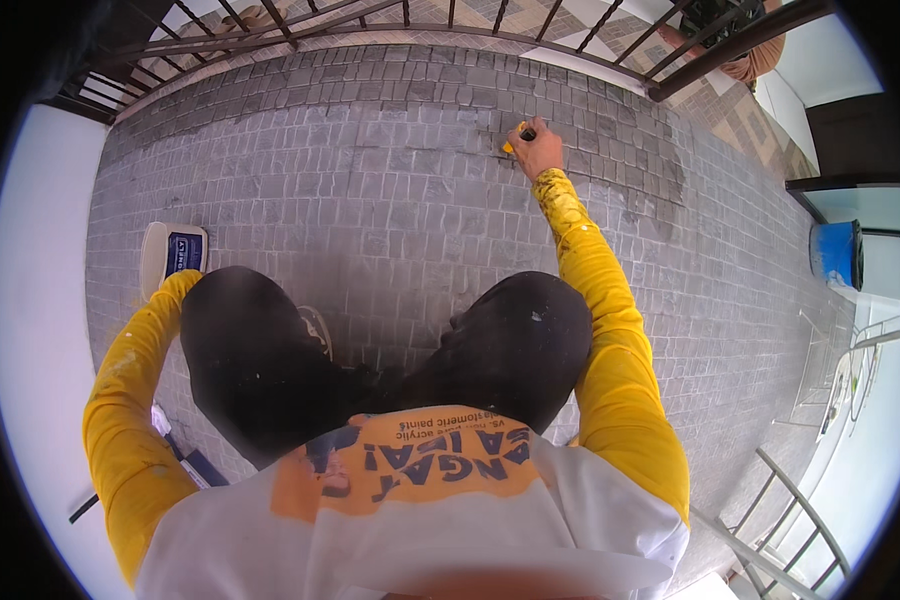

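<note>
Tool (513, 141), yellow and black, sits on the far part of the floor (400, 190), a little right of the middle, and my right hand (540, 152) grips it, bare fingers curled over its top. I judge it light, stiff and hard to break, small enough to steer with one hand; the black part looks like the place to hold, leaving the yellow edge free. Its underside is covered, so I cannot tell what it is made of. My left hand is hidden past my left knee (228, 292), and I cannot tell how its fingers stand; the sleeve (135, 350) ends beside a tub (154, 255), pale and round-cornered with a blue label, probably rigid plastic and best lifted by its rim. Small grey blocks in close rows make the floor, rough-faced, with a darker, damp-looking patch (625, 165) just right of the tool that might be slippery. My yellow sleeve cloth is spotted with dark and pale marks; my trousers (255, 365) are soft and black. Beyond runs a railing (740, 48) of dark bars.
</note>
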`<state>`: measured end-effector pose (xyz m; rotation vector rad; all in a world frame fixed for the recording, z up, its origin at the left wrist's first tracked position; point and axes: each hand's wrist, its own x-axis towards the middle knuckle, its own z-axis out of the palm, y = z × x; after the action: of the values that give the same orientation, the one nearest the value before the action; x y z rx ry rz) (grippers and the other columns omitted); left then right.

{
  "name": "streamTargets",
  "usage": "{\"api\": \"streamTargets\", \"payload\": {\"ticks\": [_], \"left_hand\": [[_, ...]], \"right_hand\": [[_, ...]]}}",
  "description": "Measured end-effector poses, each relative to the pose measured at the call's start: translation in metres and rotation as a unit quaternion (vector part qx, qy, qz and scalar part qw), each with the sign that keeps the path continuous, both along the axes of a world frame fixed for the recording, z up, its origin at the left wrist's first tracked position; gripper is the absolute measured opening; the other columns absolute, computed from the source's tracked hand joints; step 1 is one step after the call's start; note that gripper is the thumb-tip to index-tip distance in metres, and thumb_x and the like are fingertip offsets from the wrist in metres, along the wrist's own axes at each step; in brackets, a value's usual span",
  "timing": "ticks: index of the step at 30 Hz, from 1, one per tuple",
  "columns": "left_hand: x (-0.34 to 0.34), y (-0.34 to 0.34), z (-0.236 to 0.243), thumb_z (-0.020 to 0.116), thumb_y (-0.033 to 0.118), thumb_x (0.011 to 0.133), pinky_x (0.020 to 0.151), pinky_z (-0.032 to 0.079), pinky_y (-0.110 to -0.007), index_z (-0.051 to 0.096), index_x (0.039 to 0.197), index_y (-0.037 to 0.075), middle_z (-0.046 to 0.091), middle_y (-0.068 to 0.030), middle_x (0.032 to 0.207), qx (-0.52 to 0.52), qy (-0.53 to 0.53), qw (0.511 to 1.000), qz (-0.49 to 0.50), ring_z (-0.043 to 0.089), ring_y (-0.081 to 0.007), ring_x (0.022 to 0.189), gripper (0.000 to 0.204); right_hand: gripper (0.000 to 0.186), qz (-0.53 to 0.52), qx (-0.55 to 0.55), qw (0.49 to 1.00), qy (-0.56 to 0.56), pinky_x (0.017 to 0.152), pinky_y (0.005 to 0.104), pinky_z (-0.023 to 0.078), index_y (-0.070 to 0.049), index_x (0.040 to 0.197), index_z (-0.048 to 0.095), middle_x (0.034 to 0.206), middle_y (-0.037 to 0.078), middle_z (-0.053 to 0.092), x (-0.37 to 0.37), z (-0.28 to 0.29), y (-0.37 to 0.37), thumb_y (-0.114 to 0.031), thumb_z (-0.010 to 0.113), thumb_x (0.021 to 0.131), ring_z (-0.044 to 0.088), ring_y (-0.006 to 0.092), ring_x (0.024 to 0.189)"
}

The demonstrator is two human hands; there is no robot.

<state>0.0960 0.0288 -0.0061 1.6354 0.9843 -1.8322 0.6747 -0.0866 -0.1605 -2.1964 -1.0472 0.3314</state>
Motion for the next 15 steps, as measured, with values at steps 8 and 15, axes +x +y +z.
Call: {"api": "streamTargets", "payload": {"ticks": [8,15], "left_hand": [[-0.221,-0.043,-0.155,0.049,0.059,0.093,0.116,0.026,-0.049,0.035,0.151,0.013,0.038,-0.0159,0.155,0.288,0.054,0.904,0.311,0.035,-0.0365,0.143,0.076],[-0.319,-0.089,-0.253,0.047,0.06,0.093,0.115,0.026,-0.052,0.037,0.15,0.014,0.037,-0.0165,0.155,0.584,0.112,0.561,0.576,0.033,-0.0365,0.143,0.074]], "right_hand": [[0.038,0.03,-0.2,0.974,0.105,0.075,0.0335,0.058,-0.009,0.109,0.072,0.084,0.01,0.074,0.074,0.034,0.021,-0.028,0.075,0.076,0.072,0.0206,0.078],[0.03,-0.05,-0.135,0.974,0.174,0.063,0.0293,0.057,-0.008,0.11,0.069,0.09,0.006,0.071,0.048,0.071,0.012,-0.021,0.075,0.082,0.068,0.0132,0.07]]}}
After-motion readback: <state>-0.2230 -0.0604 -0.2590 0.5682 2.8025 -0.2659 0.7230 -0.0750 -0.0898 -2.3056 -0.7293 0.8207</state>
